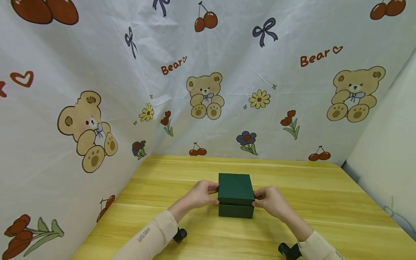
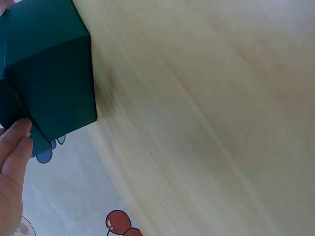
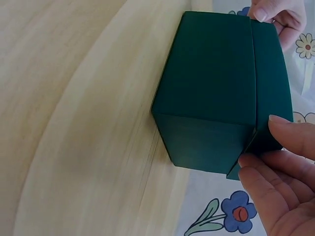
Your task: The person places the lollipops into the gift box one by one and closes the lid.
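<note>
A dark green box (image 1: 235,195) stands in the middle of the yellow wooden table (image 1: 308,187). Its lid (image 1: 235,187) sits over the lower part (image 1: 235,211), with a seam showing between them. My left hand (image 1: 208,193) pinches the lid's left side and my right hand (image 1: 263,199) pinches its right side. The left wrist view shows the box (image 2: 49,73) with my left hand's fingertips (image 2: 17,140) at the lid's edge. From the right wrist, the box (image 3: 216,83) has my right hand's fingers (image 3: 275,162) on the lid's near corner, and my left hand (image 3: 275,12) is at the far side.
A cloth backdrop (image 1: 208,90) printed with bears, cherries and flowers closes off the back and left of the table. A plain white panel (image 1: 383,162) stands at the right. Black wrist mounts (image 1: 180,234) show on both beige sleeves.
</note>
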Motion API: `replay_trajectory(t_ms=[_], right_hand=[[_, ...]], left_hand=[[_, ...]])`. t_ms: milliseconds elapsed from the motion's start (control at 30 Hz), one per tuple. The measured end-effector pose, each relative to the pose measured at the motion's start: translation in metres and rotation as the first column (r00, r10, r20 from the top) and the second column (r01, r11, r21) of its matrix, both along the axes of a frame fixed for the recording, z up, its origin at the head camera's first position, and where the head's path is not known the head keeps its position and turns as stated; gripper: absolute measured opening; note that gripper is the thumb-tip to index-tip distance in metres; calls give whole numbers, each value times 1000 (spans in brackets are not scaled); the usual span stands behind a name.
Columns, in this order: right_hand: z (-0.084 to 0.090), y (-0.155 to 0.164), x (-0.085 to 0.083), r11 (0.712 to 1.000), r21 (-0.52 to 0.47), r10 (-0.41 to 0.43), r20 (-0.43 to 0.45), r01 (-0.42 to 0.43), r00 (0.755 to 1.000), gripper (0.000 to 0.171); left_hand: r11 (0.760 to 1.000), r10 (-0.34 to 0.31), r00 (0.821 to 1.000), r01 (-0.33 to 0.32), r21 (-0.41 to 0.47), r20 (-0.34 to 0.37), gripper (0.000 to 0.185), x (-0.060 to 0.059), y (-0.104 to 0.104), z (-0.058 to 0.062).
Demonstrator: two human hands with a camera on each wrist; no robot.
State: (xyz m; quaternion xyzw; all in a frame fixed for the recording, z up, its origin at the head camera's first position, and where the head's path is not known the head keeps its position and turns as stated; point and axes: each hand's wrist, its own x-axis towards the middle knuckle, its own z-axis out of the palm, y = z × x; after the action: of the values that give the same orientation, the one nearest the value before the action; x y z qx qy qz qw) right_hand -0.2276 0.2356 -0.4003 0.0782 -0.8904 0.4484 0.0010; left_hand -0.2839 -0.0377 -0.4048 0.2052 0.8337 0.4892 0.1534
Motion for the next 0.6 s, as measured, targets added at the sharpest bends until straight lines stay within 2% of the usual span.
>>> replay_trajectory(t_ms=[233,600], right_hand=[[0,2,4,999,-39,34,20,-33,999,31],[-12,-1,9,1000,11,7,9,-7,1000,26]], left_hand=[[1000,-15,1000,15,-6,-8,67,3,-1,-2],[999,-15,1000,14,-52,-20,65,10,0,-4]])
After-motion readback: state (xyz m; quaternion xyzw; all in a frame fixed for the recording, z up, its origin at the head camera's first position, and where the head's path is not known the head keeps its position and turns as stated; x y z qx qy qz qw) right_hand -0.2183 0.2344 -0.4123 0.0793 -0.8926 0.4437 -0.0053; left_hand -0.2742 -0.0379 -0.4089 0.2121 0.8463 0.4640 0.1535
